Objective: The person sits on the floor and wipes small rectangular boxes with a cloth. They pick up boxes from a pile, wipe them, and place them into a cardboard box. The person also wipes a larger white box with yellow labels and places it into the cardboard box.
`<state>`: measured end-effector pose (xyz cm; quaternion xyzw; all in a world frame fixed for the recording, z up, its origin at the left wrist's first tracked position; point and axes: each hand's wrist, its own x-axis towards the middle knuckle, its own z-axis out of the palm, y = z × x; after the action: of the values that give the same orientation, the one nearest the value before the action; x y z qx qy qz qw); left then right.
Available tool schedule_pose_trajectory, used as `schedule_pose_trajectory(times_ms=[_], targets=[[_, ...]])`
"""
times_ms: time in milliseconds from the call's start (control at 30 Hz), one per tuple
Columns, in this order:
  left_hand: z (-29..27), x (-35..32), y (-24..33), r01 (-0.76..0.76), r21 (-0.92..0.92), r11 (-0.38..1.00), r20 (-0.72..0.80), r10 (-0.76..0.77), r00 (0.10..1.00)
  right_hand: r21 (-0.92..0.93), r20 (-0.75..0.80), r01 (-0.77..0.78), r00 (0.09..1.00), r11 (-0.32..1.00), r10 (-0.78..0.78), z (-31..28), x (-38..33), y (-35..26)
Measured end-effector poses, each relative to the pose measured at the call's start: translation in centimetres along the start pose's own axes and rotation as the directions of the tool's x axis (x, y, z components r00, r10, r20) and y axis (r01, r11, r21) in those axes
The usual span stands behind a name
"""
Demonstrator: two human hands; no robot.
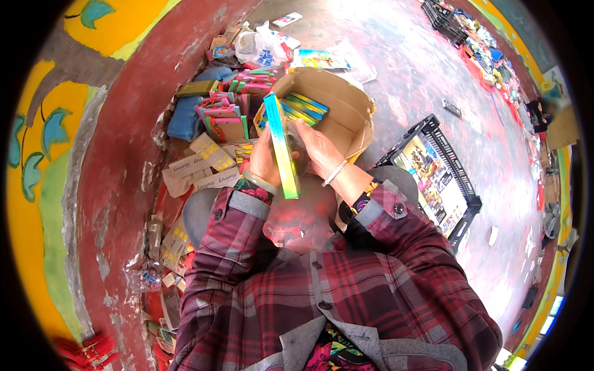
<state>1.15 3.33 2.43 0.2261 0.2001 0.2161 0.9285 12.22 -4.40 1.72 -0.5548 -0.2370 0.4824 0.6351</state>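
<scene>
A flat, narrow box (283,145) in blue, yellow and green stands upright on edge between my hands. My left hand (262,162) grips it from the left, with its fingertips hidden behind the box. On the other side my right hand (318,147) closes on it, thumb toward its face; most of those fingers are out of sight. Just beyond them sits an open cardboard carton (352,111). Several similar blue-and-yellow boxes (303,108) lie inside along its left part.
Stacks of pink and green packs (226,117) crowd the left by the red wall. Flattened white-and-yellow cartons (210,157) lie nearer. A black plastic crate (461,216) stands right of my knee. A white plastic bag (260,46) rests behind the carton.
</scene>
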Motion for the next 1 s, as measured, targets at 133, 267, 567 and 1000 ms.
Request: schedule_pose_trajectory(times_ms=[133, 267, 567, 1000], targets=[[0.4, 0.3, 0.1, -0.041, 0.053, 0.998, -0.222, 0.052, 0.974, -0.796, -0.026, 0.333, 0.815, 0.505, -0.58, -0.6, 0.9, 2.0], [-1.6, 1.2, 0.8, -0.305, 0.029, 0.952, -0.248, 0.302, 0.92, -0.577, 0.053, 0.226, 0.969, 0.785, -0.24, 2.1, -3.2, -3.5], [-1.8, 2.0, 0.5, -0.352, 0.262, 0.899, -0.37, 0.43, 0.824, -0.736, 0.155, 0.149, 0.987, 0.66, -0.049, -2.5, 2.3, -4.4], [-0.4, -0.7, 6.8, -0.532, 0.196, 0.824, -0.374, 0.565, 0.736, -0.977, -0.207, -0.204, 0.978, 0.068, -0.04, -14.3, 17.4, 1.2]])
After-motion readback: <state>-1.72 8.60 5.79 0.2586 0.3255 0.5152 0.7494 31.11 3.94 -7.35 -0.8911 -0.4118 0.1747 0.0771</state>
